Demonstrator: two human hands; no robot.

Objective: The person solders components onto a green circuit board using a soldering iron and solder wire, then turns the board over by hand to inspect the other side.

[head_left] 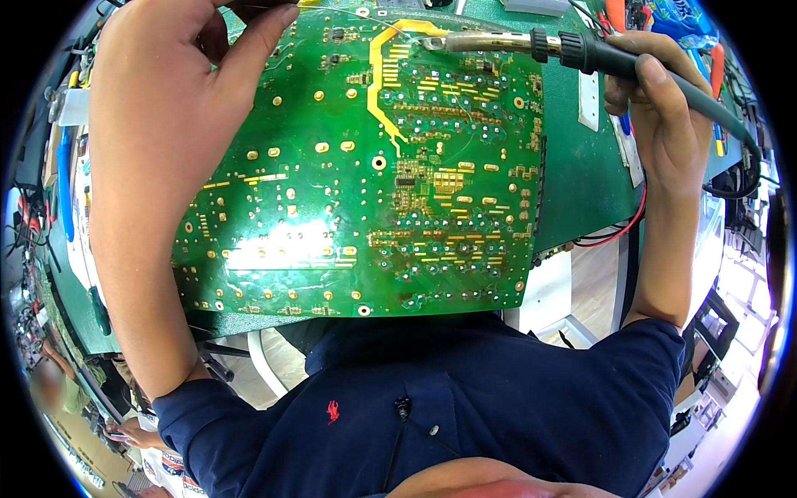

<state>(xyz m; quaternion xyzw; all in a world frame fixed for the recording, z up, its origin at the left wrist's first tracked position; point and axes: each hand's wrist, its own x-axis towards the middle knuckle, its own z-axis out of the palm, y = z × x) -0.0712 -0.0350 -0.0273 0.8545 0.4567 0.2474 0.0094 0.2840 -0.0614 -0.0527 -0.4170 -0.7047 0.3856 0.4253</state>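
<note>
A large green circuit board (328,195) lies in front of me, with rows of solder joints and a thick yellow trace. My right hand (664,104) grips a soldering iron (498,41) by its dark handle. The iron points left, its tip at or just above the board's far part, beside the yellow trace. My left hand (183,62) is over the board's far left, thumb and fingers pinched on a thin solder wire (365,16). This wire runs rightward to the iron's tip. Some left fingertips are cut off by the upper edge.
Under the board is a green mat (581,187). A white perforated strip (589,101) and a red cable (612,238) lie to the right. Far right stands a blue packet (682,23). Blue-handled tools (66,183) lie left; another person's hand (137,433) shows lower left.
</note>
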